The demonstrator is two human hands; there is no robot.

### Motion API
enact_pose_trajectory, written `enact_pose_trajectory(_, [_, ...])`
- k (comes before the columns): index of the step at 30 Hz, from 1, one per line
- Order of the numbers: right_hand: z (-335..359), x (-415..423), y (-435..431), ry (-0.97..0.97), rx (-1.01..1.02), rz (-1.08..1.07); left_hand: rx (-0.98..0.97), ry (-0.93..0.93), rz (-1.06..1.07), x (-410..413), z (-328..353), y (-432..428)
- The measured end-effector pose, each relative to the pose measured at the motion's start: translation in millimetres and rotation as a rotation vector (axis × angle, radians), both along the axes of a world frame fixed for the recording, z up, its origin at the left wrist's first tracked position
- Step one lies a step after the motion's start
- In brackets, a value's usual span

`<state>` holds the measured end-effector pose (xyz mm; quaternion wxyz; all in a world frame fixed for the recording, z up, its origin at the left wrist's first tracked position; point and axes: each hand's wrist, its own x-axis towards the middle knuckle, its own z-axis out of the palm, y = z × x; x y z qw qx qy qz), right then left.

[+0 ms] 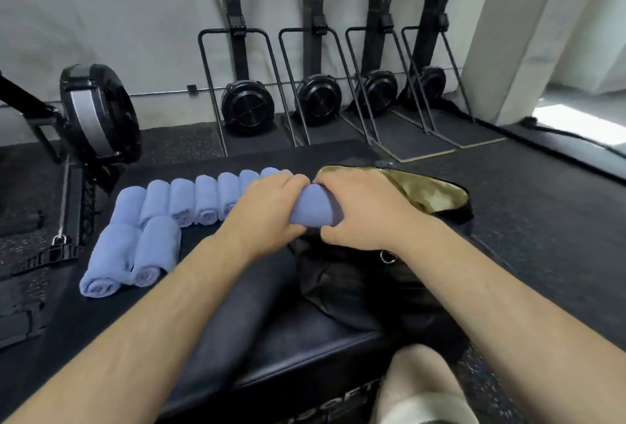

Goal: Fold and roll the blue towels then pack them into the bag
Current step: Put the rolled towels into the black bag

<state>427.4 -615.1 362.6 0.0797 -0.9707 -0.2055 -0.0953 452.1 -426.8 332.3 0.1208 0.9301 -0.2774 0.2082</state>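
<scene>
A rolled blue towel [315, 207] is held above the black bench between both hands. My left hand [271, 207] grips its left end and my right hand [355, 210] grips its right end. Just beyond and below lies the black bag [372, 281] with its mouth open, showing a gold lining [430, 191]. Several rolled blue towels [189, 201] lie side by side in a row on the bench to the left. Two more rolls [135, 254] lie nearer me at the left end of that row.
The towels and bag rest on a black padded bench [277, 332]. A rowing machine flywheel [98, 112] stands at the left. Several upright black ski machines [247, 105] line the white wall behind. My knee [423, 386] shows at the bottom right.
</scene>
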Motion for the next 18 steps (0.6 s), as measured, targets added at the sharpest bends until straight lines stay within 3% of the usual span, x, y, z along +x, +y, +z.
enact_pose_trajectory(5, [8, -3, -35, -0.14, -0.151, -0.072, -0.154, 0.013, -0.049, 6, 6, -55])
enact_pose_trajectory(11, [-5, 17, -78, -0.04, -0.167, -0.234, -0.263, -0.001, -0.02, -4, -12, -77])
enact_pose_trajectory(18, [-45, 70, -80, 0.113, -0.22, -0.271, 0.004, 0.084, -0.006, 6, -38, -88])
